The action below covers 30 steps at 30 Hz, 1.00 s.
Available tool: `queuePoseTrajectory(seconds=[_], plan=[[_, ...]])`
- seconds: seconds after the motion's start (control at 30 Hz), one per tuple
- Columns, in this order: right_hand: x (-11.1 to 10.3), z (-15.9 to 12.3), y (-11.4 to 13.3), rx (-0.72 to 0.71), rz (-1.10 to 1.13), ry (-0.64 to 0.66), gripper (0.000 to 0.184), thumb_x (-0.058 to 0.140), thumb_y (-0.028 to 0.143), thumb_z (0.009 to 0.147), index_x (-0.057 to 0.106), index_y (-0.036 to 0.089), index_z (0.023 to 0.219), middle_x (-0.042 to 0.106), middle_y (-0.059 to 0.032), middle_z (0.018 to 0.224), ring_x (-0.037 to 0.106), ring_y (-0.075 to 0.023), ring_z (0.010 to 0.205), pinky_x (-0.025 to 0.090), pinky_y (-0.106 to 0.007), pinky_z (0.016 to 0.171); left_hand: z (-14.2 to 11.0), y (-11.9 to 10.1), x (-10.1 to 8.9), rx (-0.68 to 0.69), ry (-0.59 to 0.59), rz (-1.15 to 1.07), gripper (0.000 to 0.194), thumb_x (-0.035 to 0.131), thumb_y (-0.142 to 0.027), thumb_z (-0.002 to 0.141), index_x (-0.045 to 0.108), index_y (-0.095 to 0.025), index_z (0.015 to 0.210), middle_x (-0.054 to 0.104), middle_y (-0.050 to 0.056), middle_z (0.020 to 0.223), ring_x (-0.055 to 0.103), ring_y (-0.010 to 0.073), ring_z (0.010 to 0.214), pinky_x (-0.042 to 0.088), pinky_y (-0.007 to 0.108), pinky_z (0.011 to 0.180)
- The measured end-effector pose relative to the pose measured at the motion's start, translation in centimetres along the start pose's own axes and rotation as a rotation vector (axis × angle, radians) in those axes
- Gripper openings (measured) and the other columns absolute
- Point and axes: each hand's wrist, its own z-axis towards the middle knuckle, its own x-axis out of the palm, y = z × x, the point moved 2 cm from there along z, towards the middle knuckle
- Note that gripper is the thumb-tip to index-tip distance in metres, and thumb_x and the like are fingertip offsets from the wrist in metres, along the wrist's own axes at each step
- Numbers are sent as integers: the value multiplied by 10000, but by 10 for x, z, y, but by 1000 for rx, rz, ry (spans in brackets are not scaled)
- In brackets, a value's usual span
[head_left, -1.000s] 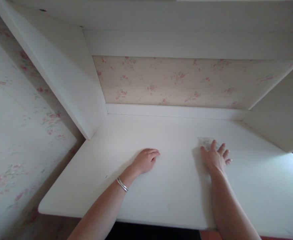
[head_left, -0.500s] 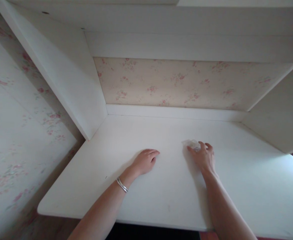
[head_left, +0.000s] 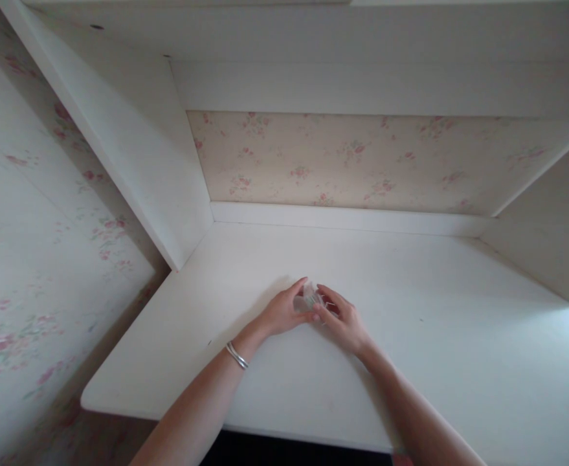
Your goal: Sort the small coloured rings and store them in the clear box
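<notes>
A small, clear, crinkled plastic packet (head_left: 310, 296) is between my two hands, just above or on the white desktop. What is inside it, if anything, is too small to make out. My left hand (head_left: 284, 310) has its fingers and thumb curved around the packet's left side. From the right, my right hand (head_left: 343, 321) grips the packet, its thumb close to the left thumb. Fingers cover part of the plastic.
The white desktop (head_left: 265, 252) reaches back to a low ledge (head_left: 352, 215) below flowered wallpaper (head_left: 298, 158). White side panels (head_left: 138, 142) stand left and right, and a shelf (head_left: 313, 32) overhangs the back. A tiny dark speck (head_left: 421, 320) lies on the right.
My right hand has carried the plastic packet left and nearer to my left hand. My left hand has opened from loosely curled fingers and now takes hold of the packet too.
</notes>
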Motion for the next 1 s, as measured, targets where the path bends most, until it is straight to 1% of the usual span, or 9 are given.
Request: queuePoseTrajectory(seconds=[0.1,0.2,0.4,0.6,0.73,0.87,0.93,1.0], plan=[[-2,-1,2,-31,22,43,482,513,465,864,528,202,1268,583,-107,1223,590,-218,1027,492,-362,876,1,-3,-2,8,30,-41,837,705,-501,696,342,-226,1398,536,101,1319,533,251,1164,416,391,1004],[-4,-1,3,-57,7,60,466,499,461,874,534,216,1269,568,-105,1249,563,-233,1086,463,-382,925,1,-7,-3,5,38,-51,809,712,-479,695,374,-206,1378,580,90,1264,561,240,1118,427,390,993],[-4,-1,7,-83,-27,80,438,437,451,910,533,235,1279,555,-97,1272,557,-236,1102,459,-376,928,2,-10,-5,1,74,-147,695,722,-425,705,453,-217,1311,615,72,1204,579,222,1086,452,366,963],[0,-3,2,-100,-61,91,449,361,435,945,486,229,1324,498,-93,1341,492,-229,1198,409,-388,1000,2,-4,-5,-32,51,-189,731,735,-433,687,452,-184,1313,607,107,1201,585,236,1069,462,382,944],[3,-4,2,-127,-99,79,457,322,426,958,461,219,1341,482,-105,1354,448,-235,1243,368,-417,1041,2,-4,-5,-35,57,-210,715,731,-419,696,453,-176,1308,610,109,1190,589,227,1052,463,365,932],[4,-4,6,-117,-96,70,443,319,423,959,468,224,1325,520,-101,1306,504,-217,1181,405,-377,1008,0,-11,-9,-38,82,-215,612,713,-401,722,498,-172,1247,621,95,1156,596,208,1009,473,324,889],[4,-3,8,-97,-86,69,438,338,431,953,472,227,1316,530,-98,1289,524,-210,1152,414,-361,996,0,-16,-10,-11,105,-227,535,699,-391,739,533,-169,1196,636,78,1110,599,198,977,473,306,868],[4,-3,10,-98,-72,64,445,365,437,943,463,225,1322,522,-99,1294,515,-211,1162,406,-360,1000,0,-22,-10,33,131,-253,484,684,-379,757,549,-167,1171,643,63,1073,596,190,955,464,297,860]])
